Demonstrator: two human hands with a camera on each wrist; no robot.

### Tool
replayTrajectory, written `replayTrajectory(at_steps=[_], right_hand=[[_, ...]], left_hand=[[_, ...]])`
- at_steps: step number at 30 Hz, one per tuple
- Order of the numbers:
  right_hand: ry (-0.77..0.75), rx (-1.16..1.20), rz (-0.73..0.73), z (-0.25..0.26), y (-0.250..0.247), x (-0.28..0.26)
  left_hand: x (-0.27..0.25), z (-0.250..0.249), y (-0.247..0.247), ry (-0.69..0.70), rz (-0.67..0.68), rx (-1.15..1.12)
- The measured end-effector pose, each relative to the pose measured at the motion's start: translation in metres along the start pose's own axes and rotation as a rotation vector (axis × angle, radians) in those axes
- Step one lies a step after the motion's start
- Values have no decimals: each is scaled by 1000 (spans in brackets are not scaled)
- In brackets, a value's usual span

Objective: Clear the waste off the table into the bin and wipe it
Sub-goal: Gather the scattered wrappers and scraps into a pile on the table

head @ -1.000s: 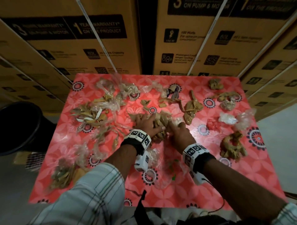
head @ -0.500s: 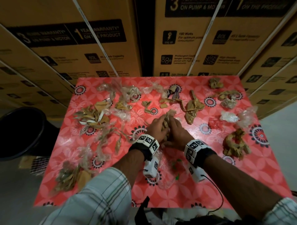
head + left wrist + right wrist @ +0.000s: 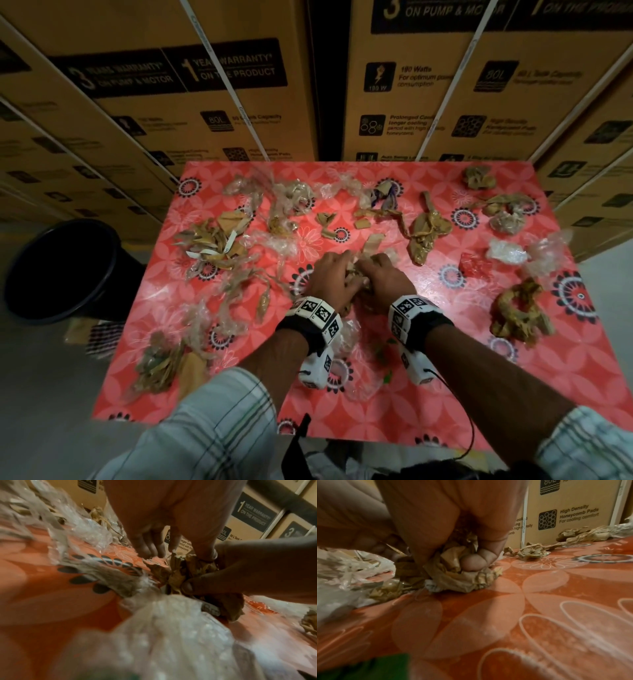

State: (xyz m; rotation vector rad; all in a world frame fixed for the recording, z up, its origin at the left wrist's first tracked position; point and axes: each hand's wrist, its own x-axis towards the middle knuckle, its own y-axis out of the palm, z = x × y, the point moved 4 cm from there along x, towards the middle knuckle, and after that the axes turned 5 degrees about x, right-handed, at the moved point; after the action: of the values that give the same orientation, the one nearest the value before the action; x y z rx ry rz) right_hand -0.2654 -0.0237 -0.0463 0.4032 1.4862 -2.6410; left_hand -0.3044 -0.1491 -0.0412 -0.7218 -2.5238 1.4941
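On the red flowered table (image 3: 445, 394), both hands meet at the middle over one wad of crumpled brown paper (image 3: 359, 274). My left hand (image 3: 334, 275) curls over the wad's left side, my right hand (image 3: 385, 279) over its right. The left wrist view has the left fingers (image 3: 149, 547) pointing down at the wad (image 3: 187, 572) and the right thumb pressed into it. In the right wrist view my right hand (image 3: 453, 540) grips the wad (image 3: 464, 580), which rests on the cloth. A black bin (image 3: 65, 270) stands on the floor left of the table.
Brown paper scraps (image 3: 212, 243) and clear plastic (image 3: 284, 202) litter the left and back. On the right lie a paper lump (image 3: 520, 315), clear plastic (image 3: 507, 251) and a red wrapper (image 3: 471, 265). Plastic film (image 3: 346, 337) lies under my wrists. Stacked cartons (image 3: 428, 102) wall the far edge.
My hands, spread over the loose paper a second ago, have drawn together and bunched it into a tighter wad between them.
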Motion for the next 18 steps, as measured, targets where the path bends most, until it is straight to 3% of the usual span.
replayTrajectory(at_steps=[2, 5, 8, 13, 16, 18], right_hand=[[1, -31, 24, 2, -1, 1], [-11, -62, 52, 2, -4, 2], [-63, -73, 66, 2, -8, -1], [-206, 144, 159, -14, -11, -15], [-192, -6, 246, -17, -14, -22], [-155, -101, 217, -11, -15, -21]], left_hand=[[-3, 11, 0, -43, 3, 101], [-4, 22, 7, -111, 108, -6], [-1, 11, 9, -87, 99, -44], [9, 1, 10, -51, 98, 10], [13, 1, 9, -46, 84, 88], [14, 0, 9, -40, 85, 94]])
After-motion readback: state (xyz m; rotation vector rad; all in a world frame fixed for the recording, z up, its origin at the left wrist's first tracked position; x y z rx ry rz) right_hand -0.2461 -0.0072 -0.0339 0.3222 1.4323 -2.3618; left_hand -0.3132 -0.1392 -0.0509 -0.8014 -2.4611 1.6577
